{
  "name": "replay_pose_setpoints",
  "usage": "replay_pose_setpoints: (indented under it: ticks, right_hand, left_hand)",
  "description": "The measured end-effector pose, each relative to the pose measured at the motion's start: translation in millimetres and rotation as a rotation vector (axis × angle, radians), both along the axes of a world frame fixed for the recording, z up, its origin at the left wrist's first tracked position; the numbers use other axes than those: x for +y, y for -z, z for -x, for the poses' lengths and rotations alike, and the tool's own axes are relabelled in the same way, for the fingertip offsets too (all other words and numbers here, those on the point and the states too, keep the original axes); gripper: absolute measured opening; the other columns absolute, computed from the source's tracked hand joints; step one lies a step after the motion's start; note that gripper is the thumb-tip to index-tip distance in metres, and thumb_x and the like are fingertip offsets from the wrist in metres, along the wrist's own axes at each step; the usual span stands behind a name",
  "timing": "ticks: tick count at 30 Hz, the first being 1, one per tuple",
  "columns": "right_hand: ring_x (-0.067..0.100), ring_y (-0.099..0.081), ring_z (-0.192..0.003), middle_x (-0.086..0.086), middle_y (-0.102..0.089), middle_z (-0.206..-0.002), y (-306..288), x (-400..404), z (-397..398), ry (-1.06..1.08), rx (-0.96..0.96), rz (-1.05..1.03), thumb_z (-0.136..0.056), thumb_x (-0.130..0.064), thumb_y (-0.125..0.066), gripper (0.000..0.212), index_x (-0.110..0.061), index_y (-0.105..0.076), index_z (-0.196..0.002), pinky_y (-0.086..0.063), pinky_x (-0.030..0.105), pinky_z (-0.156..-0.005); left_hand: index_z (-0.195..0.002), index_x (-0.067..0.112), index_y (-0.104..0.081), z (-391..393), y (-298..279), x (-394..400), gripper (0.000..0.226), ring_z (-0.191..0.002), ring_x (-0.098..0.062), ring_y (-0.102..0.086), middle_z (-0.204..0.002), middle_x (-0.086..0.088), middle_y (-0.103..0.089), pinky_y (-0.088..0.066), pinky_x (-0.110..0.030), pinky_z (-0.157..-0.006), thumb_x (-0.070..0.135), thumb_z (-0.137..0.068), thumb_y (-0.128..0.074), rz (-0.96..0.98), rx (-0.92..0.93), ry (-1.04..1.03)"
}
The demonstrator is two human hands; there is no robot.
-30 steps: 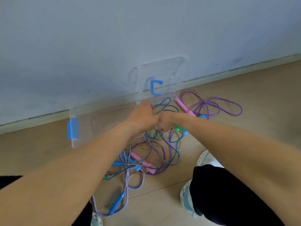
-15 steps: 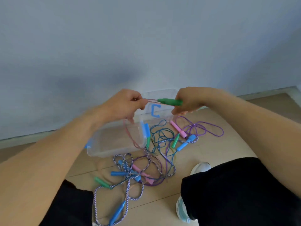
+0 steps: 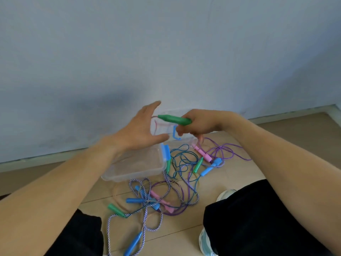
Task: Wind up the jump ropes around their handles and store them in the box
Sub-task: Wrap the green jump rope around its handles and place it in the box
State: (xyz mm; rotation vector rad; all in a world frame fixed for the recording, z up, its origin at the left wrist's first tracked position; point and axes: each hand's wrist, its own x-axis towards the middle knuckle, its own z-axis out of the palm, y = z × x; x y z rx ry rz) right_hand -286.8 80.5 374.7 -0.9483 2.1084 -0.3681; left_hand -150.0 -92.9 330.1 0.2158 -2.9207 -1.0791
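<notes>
My right hand (image 3: 193, 124) grips a green jump-rope handle (image 3: 174, 119) held level in the air, its thin pink rope (image 3: 156, 124) dropping from the left tip. My left hand (image 3: 142, 130) hovers just left of that tip with fingers spread, holding nothing. Below both hands a clear plastic box (image 3: 136, 166) with blue latches sits on the floor. Its clear lid (image 3: 171, 130) leans on the wall behind. A tangle of jump ropes (image 3: 166, 196) with blue, pink and green handles lies in front of the box, and a purple rope (image 3: 223, 151) lies to its right.
The wall and baseboard (image 3: 55, 156) run close behind the box. My knees in black trousers (image 3: 258, 218) and a light shoe (image 3: 224, 194) frame the tangle from the near side. Wooden floor stretches away to the right.
My left hand has let go of the pink rope and opened its fingers. My right hand still holds the green handle, which is now raised above the box.
</notes>
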Motion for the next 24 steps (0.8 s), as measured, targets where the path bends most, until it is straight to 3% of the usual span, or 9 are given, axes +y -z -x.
replay_pose_setpoints:
  ticks: [2,4,6,10,15,17,19,22,24]
  right_hand:
    - [0.012,-0.051,-0.049,0.002,-0.050,-0.061,3.1,-3.7,-3.7,-0.067,0.007,-0.058,-0.096,-0.032,-0.057,0.020,-0.020,-0.071,-0.090,-0.046,0.024,-0.061]
    - [0.014,-0.049,-0.055,0.006,-0.050,-0.068,8.0,-1.1,-1.1,-0.076,-0.008,-0.107,-0.094,-0.025,-0.058,0.016,-0.019,-0.073,-0.093,-0.043,0.023,-0.060]
    - [0.016,-0.050,-0.060,0.014,-0.055,-0.073,16.8,4.9,5.2,-0.052,-0.033,-0.106,-0.092,-0.025,-0.060,0.016,-0.016,-0.072,-0.097,-0.041,0.025,-0.063]
    - [0.018,-0.058,-0.061,0.007,-0.064,-0.072,39.0,18.6,17.0,0.059,-0.122,0.003,-0.087,-0.025,-0.068,0.018,-0.011,-0.067,-0.098,-0.046,0.026,-0.065]
    - [0.009,-0.049,-0.040,-0.007,-0.056,-0.046,67.8,44.6,33.7,0.229,-0.444,0.067,-0.089,-0.008,-0.066,0.013,0.000,-0.067,-0.100,-0.045,0.029,-0.063]
    - [0.013,-0.049,-0.045,0.002,-0.055,-0.052,86.6,47.9,47.1,0.334,-0.581,0.170,-0.088,-0.006,-0.067,0.003,-0.004,-0.069,-0.088,-0.041,0.027,-0.059]
    - [0.013,-0.052,-0.052,0.006,-0.053,-0.058,108.4,53.4,64.1,0.389,-0.773,0.253,-0.091,-0.004,-0.062,0.015,-0.010,-0.072,-0.082,-0.041,0.024,-0.059]
    - [0.005,-0.056,-0.055,0.003,-0.062,-0.070,162.8,70.7,79.9,0.530,-0.904,0.260,-0.095,-0.007,-0.057,0.015,-0.015,-0.069,-0.096,-0.036,0.025,-0.055]
    - [0.008,-0.057,-0.061,0.001,-0.065,-0.083,224.1,89.1,81.7,0.757,-0.651,0.114,-0.087,-0.011,-0.068,0.015,-0.014,-0.066,-0.102,-0.037,0.027,-0.057]
  left_hand:
    - [-0.148,0.026,-0.034,8.6,-1.1,17.3,0.088,-0.133,-0.012,-0.045,-0.144,-0.002,-0.048,-0.035,-0.034,-0.113,0.044,-0.074,-0.079,-0.144,0.090,0.061]
    - [-0.123,0.021,-0.060,16.9,-2.3,26.9,0.045,-0.103,-0.013,-0.067,-0.112,0.001,-0.071,-0.051,-0.042,-0.097,0.034,-0.083,-0.077,-0.298,0.077,0.124]
    - [-0.105,0.015,-0.068,24.4,-2.9,30.4,0.029,-0.075,-0.022,-0.071,-0.089,0.001,-0.075,-0.057,-0.045,-0.078,0.037,-0.086,-0.073,-0.416,0.031,0.138]
    - [-0.101,0.016,-0.071,41.1,8.6,40.9,0.047,-0.048,-0.023,-0.061,-0.086,-0.003,-0.073,-0.046,-0.030,-0.047,0.059,-0.088,-0.055,-0.484,-0.172,0.041]
    - [-0.081,0.023,-0.070,77.5,37.9,55.6,0.036,-0.060,0.002,-0.059,-0.063,0.020,-0.065,-0.042,-0.016,-0.058,0.049,-0.097,-0.052,-0.475,-0.179,-0.103]
    - [-0.098,0.012,-0.071,86.3,52.9,62.6,0.044,-0.061,-0.016,-0.063,-0.068,0.002,-0.070,-0.045,-0.021,-0.056,0.050,-0.097,-0.049,-0.677,-0.349,-0.034]
    - [-0.088,0.009,-0.067,92.7,69.8,67.9,0.042,-0.043,-0.019,-0.042,-0.049,-0.003,-0.050,-0.036,-0.023,-0.042,0.047,-0.098,-0.051,-0.749,-0.378,-0.096]
    - [-0.061,0.017,-0.067,101.3,91.3,62.9,0.048,-0.034,-0.008,-0.030,-0.042,0.002,-0.043,-0.029,-0.024,-0.043,0.040,-0.100,-0.051,-0.446,-0.316,-0.218]
    - [-0.060,0.015,-0.069,101.1,101.1,51.1,0.052,-0.029,-0.006,-0.034,-0.034,0.005,-0.047,-0.028,-0.025,-0.045,0.032,-0.103,-0.044,-0.345,-0.325,-0.259]
